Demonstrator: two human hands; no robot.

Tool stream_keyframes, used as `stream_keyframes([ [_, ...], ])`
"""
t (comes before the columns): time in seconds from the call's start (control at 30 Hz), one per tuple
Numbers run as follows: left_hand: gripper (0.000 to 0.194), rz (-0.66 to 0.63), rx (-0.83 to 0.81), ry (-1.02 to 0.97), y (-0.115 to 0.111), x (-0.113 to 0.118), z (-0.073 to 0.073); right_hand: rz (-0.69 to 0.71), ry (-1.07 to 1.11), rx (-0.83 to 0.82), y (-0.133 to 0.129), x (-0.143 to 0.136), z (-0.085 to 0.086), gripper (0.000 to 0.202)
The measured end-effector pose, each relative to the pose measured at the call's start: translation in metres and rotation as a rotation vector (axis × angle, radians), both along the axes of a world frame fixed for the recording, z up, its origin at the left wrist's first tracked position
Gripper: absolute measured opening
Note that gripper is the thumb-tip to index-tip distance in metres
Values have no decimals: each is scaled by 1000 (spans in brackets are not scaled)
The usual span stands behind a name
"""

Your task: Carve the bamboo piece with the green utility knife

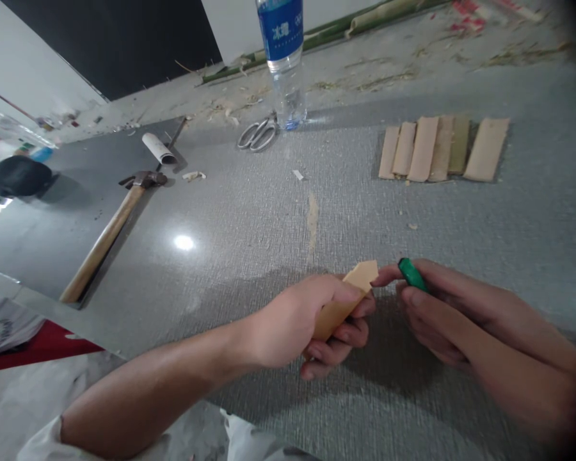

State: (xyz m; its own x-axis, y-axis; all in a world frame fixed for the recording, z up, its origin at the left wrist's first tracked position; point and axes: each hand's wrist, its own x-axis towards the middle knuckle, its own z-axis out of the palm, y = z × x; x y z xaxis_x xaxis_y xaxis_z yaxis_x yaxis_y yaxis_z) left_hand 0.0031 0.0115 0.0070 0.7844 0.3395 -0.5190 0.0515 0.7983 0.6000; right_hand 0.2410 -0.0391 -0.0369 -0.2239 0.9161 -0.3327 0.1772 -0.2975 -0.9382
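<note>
A flat tan bamboo piece [336, 315] with a cut, pointed far end is gripped in my left hand [312, 320], thumb on top and fingers curled beneath. Just to its right, my right hand [441, 307] is closed around a small green object [413, 275], with the index fingertip reaching close to the tip of the bamboo piece. What the green object is, I cannot tell, as the fingers cover part of it. Both hands are above the grey textured table [249, 224].
Several flat bamboo slats [422, 148] lie at the back right. A water bottle [285, 64] stands at the back beside scissors [258, 136]. On the left are a hammer [110, 230], a white roll [158, 148] and a black round object [19, 176]. Green bamboo [326, 38] lies behind.
</note>
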Motion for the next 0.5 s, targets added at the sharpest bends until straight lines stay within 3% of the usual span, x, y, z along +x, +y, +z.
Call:
stream_keyframes([
  [0.2,22,20,15,26,-1,-2,-2,31,53,3,0,4,-6,31],
  [0.5,25,71,188,65,-6,1,0,-50,50,96,9,-8,10,21],
])
